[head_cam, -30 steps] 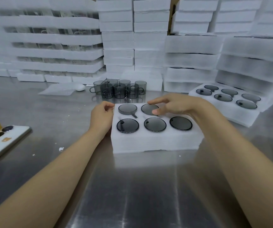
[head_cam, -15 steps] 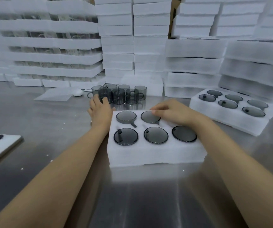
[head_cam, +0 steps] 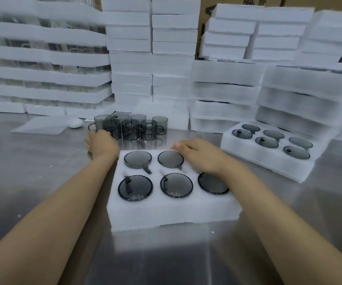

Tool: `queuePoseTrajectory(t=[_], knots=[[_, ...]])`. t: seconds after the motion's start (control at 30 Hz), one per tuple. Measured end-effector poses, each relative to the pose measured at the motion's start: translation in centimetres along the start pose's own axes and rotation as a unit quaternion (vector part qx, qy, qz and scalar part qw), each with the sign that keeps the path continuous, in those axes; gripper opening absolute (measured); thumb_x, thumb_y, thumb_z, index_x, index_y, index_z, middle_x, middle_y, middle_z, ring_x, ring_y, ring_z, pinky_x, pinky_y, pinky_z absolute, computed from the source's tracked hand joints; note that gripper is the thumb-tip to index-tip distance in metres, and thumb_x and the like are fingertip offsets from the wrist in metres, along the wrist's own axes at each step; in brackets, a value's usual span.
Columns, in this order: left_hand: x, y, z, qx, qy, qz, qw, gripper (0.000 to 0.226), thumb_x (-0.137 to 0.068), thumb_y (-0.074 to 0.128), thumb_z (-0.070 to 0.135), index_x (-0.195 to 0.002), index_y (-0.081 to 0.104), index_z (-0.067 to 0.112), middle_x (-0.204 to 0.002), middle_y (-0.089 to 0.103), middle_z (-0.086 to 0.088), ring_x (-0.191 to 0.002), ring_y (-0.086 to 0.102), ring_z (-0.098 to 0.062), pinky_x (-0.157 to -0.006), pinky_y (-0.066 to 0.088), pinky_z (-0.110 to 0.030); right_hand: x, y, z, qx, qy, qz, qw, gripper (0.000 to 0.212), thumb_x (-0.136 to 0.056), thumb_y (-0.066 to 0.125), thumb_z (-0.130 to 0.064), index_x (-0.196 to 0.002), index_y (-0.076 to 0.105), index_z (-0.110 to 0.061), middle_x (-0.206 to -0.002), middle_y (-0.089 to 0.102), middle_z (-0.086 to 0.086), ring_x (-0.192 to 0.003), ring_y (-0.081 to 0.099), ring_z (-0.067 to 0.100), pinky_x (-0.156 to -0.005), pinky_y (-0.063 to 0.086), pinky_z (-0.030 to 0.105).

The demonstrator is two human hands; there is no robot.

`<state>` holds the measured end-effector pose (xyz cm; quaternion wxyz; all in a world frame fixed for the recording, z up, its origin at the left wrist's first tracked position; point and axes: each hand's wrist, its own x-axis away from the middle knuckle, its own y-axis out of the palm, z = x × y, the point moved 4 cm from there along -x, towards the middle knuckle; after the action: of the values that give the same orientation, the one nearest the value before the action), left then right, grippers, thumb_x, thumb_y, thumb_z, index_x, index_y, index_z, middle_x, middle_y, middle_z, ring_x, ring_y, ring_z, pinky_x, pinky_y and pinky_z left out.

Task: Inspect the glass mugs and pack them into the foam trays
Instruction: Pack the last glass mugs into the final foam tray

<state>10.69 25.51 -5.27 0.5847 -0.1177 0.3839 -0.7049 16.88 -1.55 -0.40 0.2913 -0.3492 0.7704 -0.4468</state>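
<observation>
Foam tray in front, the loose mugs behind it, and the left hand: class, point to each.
Foam tray [head_cam: 172, 214], head view, its front wall.
Loose mugs [head_cam: 132, 130], head view, middle mug's side.
Left hand [head_cam: 102, 144], head view, its back.

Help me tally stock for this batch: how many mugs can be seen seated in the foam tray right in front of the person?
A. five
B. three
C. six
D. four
A: five dark mug rims show in the near foam tray, two in the far row and three in the near row, while the right hand covers the far right corner, so what lies under it cannot be seen.
</observation>
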Motion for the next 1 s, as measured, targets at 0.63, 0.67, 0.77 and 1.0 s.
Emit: queuePoseTrajectory(t=[0.63,0.67,0.77,1.0], knots=[[12.3,-9.6,-0.5,0.531,0.085,0.012,0.843,0.031,-0.086,0.065,-0.001,-0.112,0.064,0.016,-0.115,0.065,-0.006,-0.099,0.062,0.001,-0.088,0.045,-0.010,4.7,-2.0,-1.4,-0.051,-0.058,0.261,0.962,0.023,-0.095,0.050,-0.016,-0.106,0.071,-0.014,-0.101,0.070,-0.001,-0.088,0.062,0.014,-0.082,0.051,0.042],[12.7,-10.2,0.3,0.545,0.103,0.005,0.832,0.033,-0.085,0.066,-0.003,-0.112,0.064,0.014,-0.117,0.064,-0.001,-0.100,0.061,0.007,-0.089,0.045,-0.011,4.8,-2.0,-1.5,-0.048,-0.061,0.268,0.960,0.025,-0.095,0.050,-0.016,-0.109,0.070,-0.017,-0.102,0.069,-0.003,-0.087,0.061,0.013,-0.082,0.052,0.042],[13.9,-11.3,2.6,0.537,0.207,-0.038,0.817,0.034,-0.081,0.067,-0.009,-0.106,0.069,0.013,-0.111,0.065,0.017,-0.102,0.060,0.011,-0.087,0.046,-0.009,4.9,-2.1,-1.6,-0.062,-0.087,0.285,0.953,0.033,-0.094,0.049,-0.016,-0.124,0.061,-0.025,-0.102,0.066,-0.009,-0.084,0.059,0.009,-0.081,0.052,0.037],[14.8,-10.6,3.4,0.486,0.324,-0.180,0.791,0.045,-0.082,0.067,-0.007,-0.086,0.077,0.036,-0.113,0.066,0.025,-0.116,0.059,-0.005,-0.090,0.049,-0.017,5.0,-2.3,-2.2,-0.078,-0.163,0.287,0.941,0.057,-0.084,0.065,-0.040,-0.136,0.042,-0.045,-0.102,0.060,-0.020,-0.082,0.058,0.002,-0.076,0.047,0.017]])
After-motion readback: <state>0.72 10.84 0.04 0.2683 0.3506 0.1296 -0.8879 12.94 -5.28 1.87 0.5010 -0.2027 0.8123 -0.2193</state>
